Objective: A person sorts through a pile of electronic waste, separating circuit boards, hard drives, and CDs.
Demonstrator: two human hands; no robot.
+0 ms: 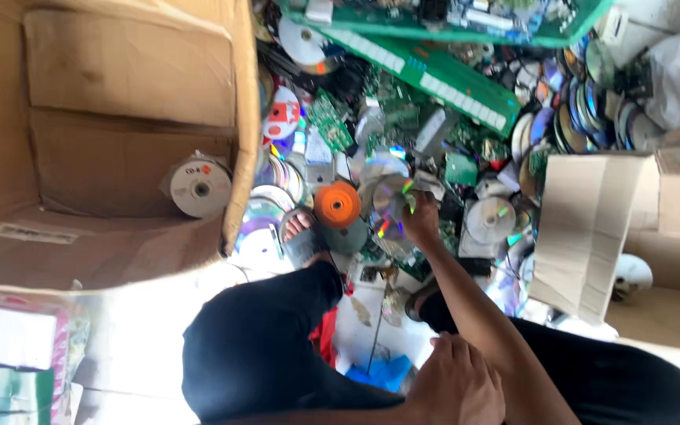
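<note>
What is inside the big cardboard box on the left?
Inside the big cardboard box lies one white disc with a red mark, near the open side. The rest shows bare cardboard; anything beneath the inner flap is hidden.

One view only, worn on the person's head, looking steeply down past the knees (261, 346) at a floor heap of discs (387, 197) and circuit boards (434, 75). It sits close, tilted sideways, with a cardboard box (120, 142) alongside.

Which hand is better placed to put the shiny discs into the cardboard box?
Probably the right hand: its grip holds the shiny discs above the pile. The left hand rests far back, near the knee.
</note>
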